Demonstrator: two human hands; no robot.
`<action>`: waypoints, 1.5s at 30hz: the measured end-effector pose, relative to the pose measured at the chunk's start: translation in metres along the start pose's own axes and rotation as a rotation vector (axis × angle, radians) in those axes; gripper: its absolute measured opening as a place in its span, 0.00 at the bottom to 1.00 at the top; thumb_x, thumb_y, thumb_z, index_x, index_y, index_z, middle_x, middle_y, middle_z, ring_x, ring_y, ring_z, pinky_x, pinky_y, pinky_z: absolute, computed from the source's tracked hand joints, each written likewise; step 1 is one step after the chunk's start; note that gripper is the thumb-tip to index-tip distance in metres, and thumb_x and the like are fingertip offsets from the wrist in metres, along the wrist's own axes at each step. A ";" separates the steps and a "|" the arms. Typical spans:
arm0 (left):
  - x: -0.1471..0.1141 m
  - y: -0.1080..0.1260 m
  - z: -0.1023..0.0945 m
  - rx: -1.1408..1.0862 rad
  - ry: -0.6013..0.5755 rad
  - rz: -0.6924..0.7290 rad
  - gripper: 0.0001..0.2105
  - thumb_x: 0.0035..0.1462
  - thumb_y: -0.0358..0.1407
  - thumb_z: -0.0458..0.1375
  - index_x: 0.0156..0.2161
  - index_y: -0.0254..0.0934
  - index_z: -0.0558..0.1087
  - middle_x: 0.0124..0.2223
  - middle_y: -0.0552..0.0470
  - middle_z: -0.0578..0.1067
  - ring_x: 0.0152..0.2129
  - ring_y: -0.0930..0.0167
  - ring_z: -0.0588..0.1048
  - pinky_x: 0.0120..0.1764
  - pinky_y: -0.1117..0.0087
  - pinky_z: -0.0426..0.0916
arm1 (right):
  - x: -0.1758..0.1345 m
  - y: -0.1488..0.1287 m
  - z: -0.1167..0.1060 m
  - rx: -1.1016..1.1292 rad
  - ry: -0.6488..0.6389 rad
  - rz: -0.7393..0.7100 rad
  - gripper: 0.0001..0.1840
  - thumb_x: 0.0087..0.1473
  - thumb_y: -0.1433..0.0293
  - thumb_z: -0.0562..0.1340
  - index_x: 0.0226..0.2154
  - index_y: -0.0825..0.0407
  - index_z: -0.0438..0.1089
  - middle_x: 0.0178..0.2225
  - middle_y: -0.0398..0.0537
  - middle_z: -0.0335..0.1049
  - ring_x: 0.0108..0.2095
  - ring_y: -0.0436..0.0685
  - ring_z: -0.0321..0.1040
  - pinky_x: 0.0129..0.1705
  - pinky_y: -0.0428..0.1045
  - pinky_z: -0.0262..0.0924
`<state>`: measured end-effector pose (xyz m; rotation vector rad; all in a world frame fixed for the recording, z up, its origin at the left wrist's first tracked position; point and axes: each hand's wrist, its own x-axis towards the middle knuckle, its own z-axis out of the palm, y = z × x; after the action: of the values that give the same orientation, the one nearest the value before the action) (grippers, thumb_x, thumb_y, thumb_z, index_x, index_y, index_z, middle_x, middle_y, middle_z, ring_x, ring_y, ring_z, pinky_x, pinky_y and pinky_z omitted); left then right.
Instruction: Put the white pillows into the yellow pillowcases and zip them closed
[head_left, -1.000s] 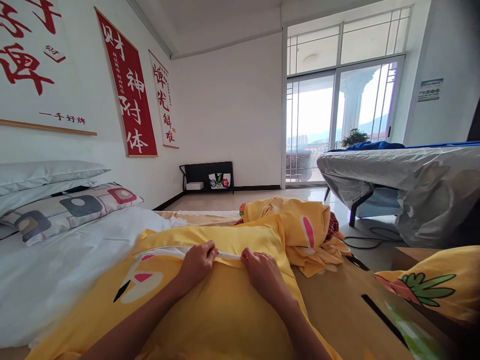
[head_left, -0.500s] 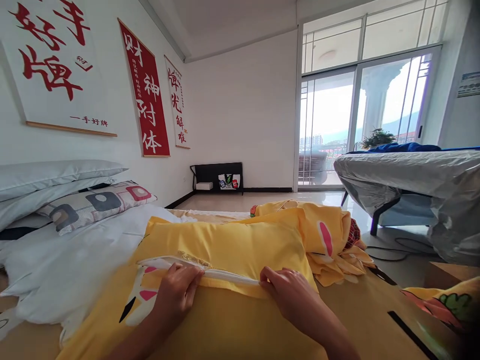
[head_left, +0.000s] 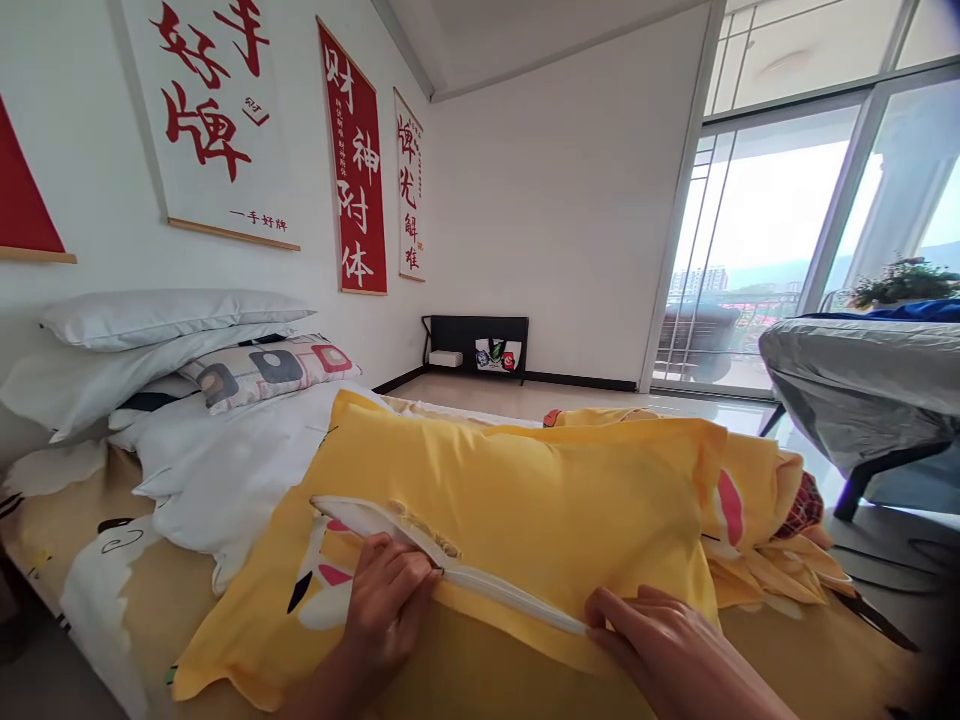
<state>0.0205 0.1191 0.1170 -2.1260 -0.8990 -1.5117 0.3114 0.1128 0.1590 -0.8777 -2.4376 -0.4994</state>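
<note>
A yellow pillowcase (head_left: 525, 480), plumped out from inside, lies across the bed in front of me. A white zipper (head_left: 517, 598) runs along it; its left part gapes and shows white inside. Next to the gap is a patterned golden patch (head_left: 427, 528), partly covered. My left hand (head_left: 391, 600) is closed in a pinch on the zipper, where the gap meets the closed stretch. Farther right, my right hand (head_left: 660, 635) pinches the pillowcase edge at the zipper's other end. Pink, white and black print shows beside my left hand.
White bedding (head_left: 247, 450), a patterned pillow (head_left: 277, 370) and a white pillow (head_left: 180, 315) are piled at left. Behind the pillowcase at right lies bunched yellow fabric (head_left: 757, 490). A plastic-covered table (head_left: 862, 390) stands at far right. A black low shelf (head_left: 450, 335) is by the wall.
My view has swung to the right-hand side less and shows more of the left wall. The pillowcase appears more tilted, right end lower. Both hands keep their pinches.
</note>
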 end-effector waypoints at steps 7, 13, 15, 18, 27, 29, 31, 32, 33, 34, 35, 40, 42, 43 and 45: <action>-0.001 0.008 -0.005 -0.023 -0.010 -0.066 0.09 0.58 0.21 0.51 0.34 0.37 0.66 0.28 0.55 0.72 0.27 0.74 0.70 0.39 0.66 0.58 | 0.004 -0.004 -0.002 0.013 -0.008 -0.025 0.13 0.60 0.77 0.50 0.26 0.47 0.57 0.17 0.36 0.65 0.16 0.50 0.65 0.20 0.45 0.53; -0.008 0.022 0.002 -0.001 -0.007 -0.076 0.10 0.58 0.18 0.48 0.36 0.35 0.64 0.30 0.53 0.71 0.26 0.74 0.67 0.37 0.67 0.58 | -0.003 -0.001 0.000 0.016 0.021 -0.001 0.13 0.60 0.75 0.51 0.25 0.47 0.60 0.16 0.36 0.65 0.15 0.50 0.65 0.18 0.46 0.51; -0.010 0.026 0.005 -0.004 0.000 -0.046 0.11 0.57 0.18 0.48 0.36 0.35 0.65 0.29 0.52 0.70 0.27 0.73 0.67 0.36 0.68 0.59 | -0.003 -0.002 0.000 0.028 0.042 0.014 0.14 0.60 0.74 0.52 0.24 0.47 0.60 0.16 0.36 0.65 0.16 0.50 0.65 0.18 0.45 0.52; -0.014 0.031 0.007 -0.015 0.010 -0.019 0.11 0.56 0.17 0.48 0.38 0.33 0.66 0.30 0.50 0.71 0.27 0.73 0.67 0.35 0.68 0.60 | 0.008 -0.010 0.001 0.052 0.144 0.052 0.16 0.62 0.73 0.52 0.23 0.48 0.61 0.17 0.37 0.64 0.17 0.49 0.63 0.21 0.45 0.53; -0.025 0.045 0.008 0.022 0.006 -0.029 0.10 0.57 0.19 0.48 0.38 0.34 0.67 0.29 0.50 0.72 0.25 0.72 0.68 0.31 0.68 0.59 | 0.048 -0.060 0.024 0.274 0.349 -0.057 0.12 0.60 0.78 0.52 0.33 0.51 0.69 0.29 0.46 0.66 0.30 0.51 0.62 0.34 0.48 0.57; -0.026 0.047 0.006 0.031 0.007 -0.044 0.09 0.57 0.20 0.49 0.37 0.34 0.67 0.29 0.51 0.72 0.24 0.72 0.69 0.31 0.69 0.59 | 0.050 -0.063 0.028 0.274 0.318 -0.051 0.12 0.60 0.77 0.52 0.35 0.51 0.69 0.31 0.47 0.66 0.32 0.52 0.62 0.36 0.48 0.57; -0.026 0.048 0.002 0.039 0.030 -0.041 0.08 0.58 0.21 0.49 0.36 0.34 0.67 0.28 0.51 0.72 0.24 0.73 0.69 0.31 0.69 0.60 | 0.052 -0.063 0.028 0.274 0.292 -0.047 0.11 0.60 0.76 0.52 0.36 0.51 0.69 0.33 0.47 0.66 0.33 0.52 0.62 0.36 0.48 0.57; -0.026 0.048 -0.001 0.043 0.039 -0.021 0.07 0.58 0.22 0.50 0.36 0.33 0.67 0.28 0.51 0.72 0.24 0.73 0.69 0.31 0.69 0.60 | 0.052 -0.064 0.028 0.271 0.279 -0.054 0.11 0.60 0.76 0.53 0.37 0.51 0.69 0.33 0.47 0.66 0.33 0.52 0.61 0.37 0.48 0.57; -0.026 0.048 -0.004 0.052 0.051 0.003 0.07 0.59 0.22 0.49 0.36 0.33 0.67 0.28 0.51 0.73 0.23 0.73 0.70 0.30 0.70 0.61 | 0.053 -0.065 0.028 0.264 0.269 -0.071 0.10 0.60 0.75 0.53 0.37 0.50 0.69 0.32 0.46 0.66 0.33 0.52 0.61 0.36 0.48 0.57; -0.026 0.048 -0.008 0.062 0.062 0.030 0.06 0.59 0.23 0.49 0.36 0.32 0.67 0.27 0.51 0.73 0.23 0.74 0.70 0.29 0.70 0.61 | 0.054 -0.066 0.027 0.255 0.282 -0.103 0.09 0.60 0.75 0.54 0.36 0.50 0.69 0.31 0.45 0.65 0.32 0.52 0.60 0.35 0.48 0.56; -0.025 0.049 -0.012 0.074 0.064 0.054 0.06 0.59 0.23 0.50 0.35 0.32 0.67 0.27 0.51 0.73 0.22 0.74 0.70 0.28 0.70 0.62 | 0.054 -0.067 0.028 0.243 0.299 -0.134 0.09 0.60 0.74 0.54 0.35 0.50 0.69 0.30 0.44 0.65 0.31 0.51 0.60 0.34 0.47 0.56; -0.030 0.057 -0.018 0.109 0.120 0.065 0.08 0.57 0.23 0.52 0.30 0.37 0.66 0.20 0.57 0.71 0.14 0.77 0.64 0.21 0.72 0.57 | 0.051 -0.079 0.035 0.182 0.350 -0.241 0.11 0.59 0.76 0.55 0.27 0.51 0.66 0.23 0.41 0.61 0.26 0.51 0.58 0.32 0.48 0.53; -0.036 0.061 -0.017 0.087 0.251 0.002 0.10 0.59 0.25 0.50 0.27 0.38 0.64 0.19 0.57 0.69 0.13 0.76 0.62 0.21 0.72 0.55 | 0.050 -0.085 0.037 0.192 0.369 -0.269 0.12 0.58 0.78 0.54 0.26 0.52 0.65 0.21 0.40 0.61 0.25 0.50 0.58 0.32 0.49 0.52; -0.038 0.062 -0.017 0.063 0.273 -0.037 0.10 0.60 0.26 0.50 0.27 0.38 0.64 0.19 0.56 0.68 0.14 0.76 0.63 0.21 0.71 0.56 | 0.049 -0.087 0.038 0.201 0.364 -0.273 0.12 0.59 0.78 0.53 0.27 0.52 0.66 0.21 0.40 0.62 0.25 0.50 0.58 0.32 0.49 0.52; -0.043 0.065 -0.023 -0.014 0.161 -0.098 0.07 0.59 0.27 0.52 0.30 0.37 0.65 0.22 0.53 0.71 0.18 0.74 0.67 0.24 0.71 0.59 | 0.049 -0.092 0.037 0.208 0.344 -0.271 0.12 0.59 0.78 0.52 0.29 0.52 0.67 0.21 0.40 0.63 0.24 0.50 0.59 0.31 0.49 0.53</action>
<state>0.0400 0.0458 0.0885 -1.9623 -0.9489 -1.7141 0.2049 0.0877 0.1409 -0.3432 -2.2449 -0.4394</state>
